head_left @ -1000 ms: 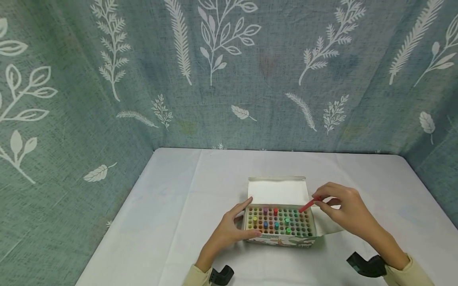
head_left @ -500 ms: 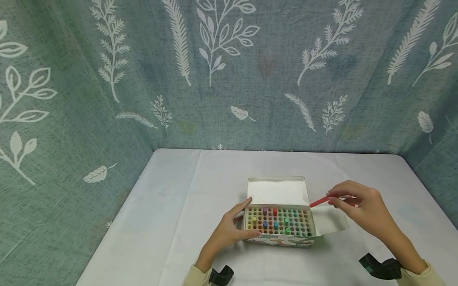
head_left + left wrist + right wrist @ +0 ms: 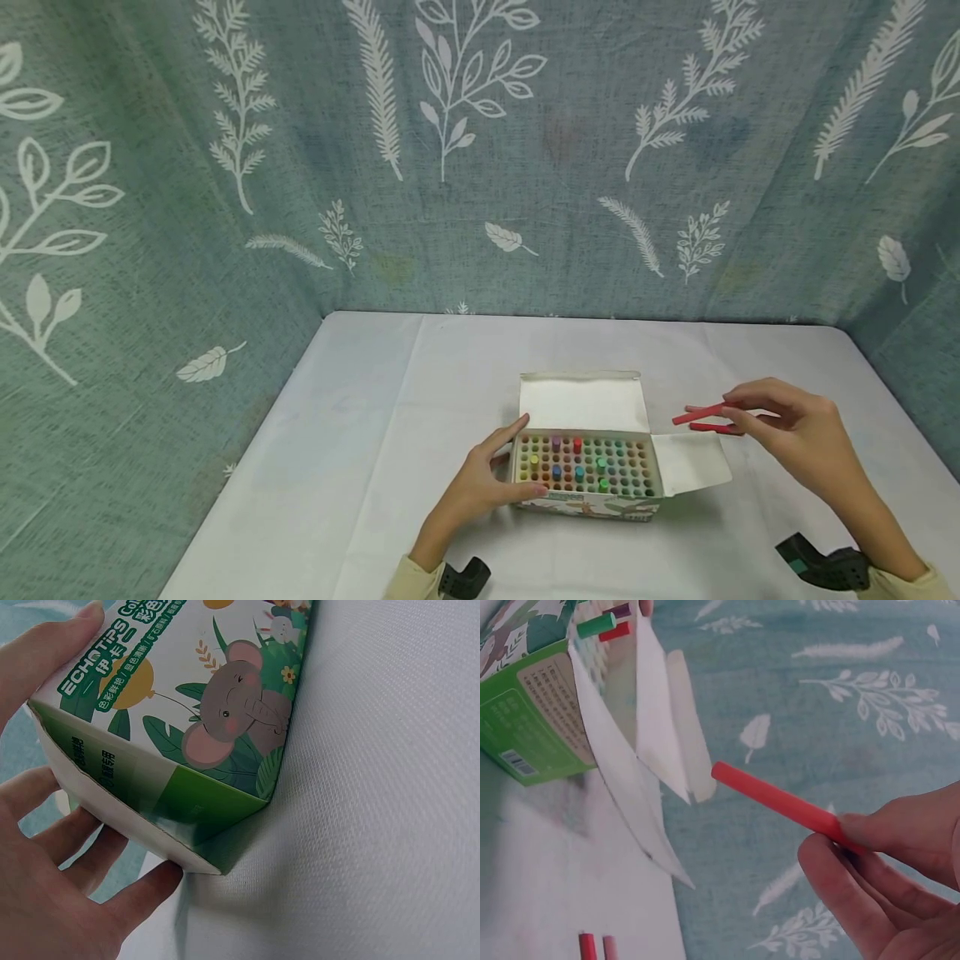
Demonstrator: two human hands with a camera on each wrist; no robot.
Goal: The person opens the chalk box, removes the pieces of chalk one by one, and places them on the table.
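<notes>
My left hand (image 3: 483, 475) holds the left end of an open cardboard chalk box (image 3: 573, 507), thumb along its front edge and forefinger at its back corner. The box's face with an elephant (image 3: 247, 705) fills the left wrist view. A grid of holes (image 3: 626, 471) inside bears several coloured chalk sticks, among them yellow, purple, blue and green. To the right of the box, my right hand (image 3: 787, 425) pinches a red chalk stick (image 3: 772, 796) between thumb and fingers, its free end pointing left. Below that hand lies another red stick (image 3: 712, 428), with a pinkish one beside it (image 3: 610, 948).
The box's lid flap (image 3: 583, 400) stands raised at the back, and a side flap (image 3: 690, 463) folds out to the right. A white cloth covers the table (image 3: 390, 467). A green leaf-patterned curtain (image 3: 480, 200) hangs behind and at the sides.
My right hand has moved right, away from over the box, with the red chalk stick in it, past the side flap. The left hand and the box stay in place.
</notes>
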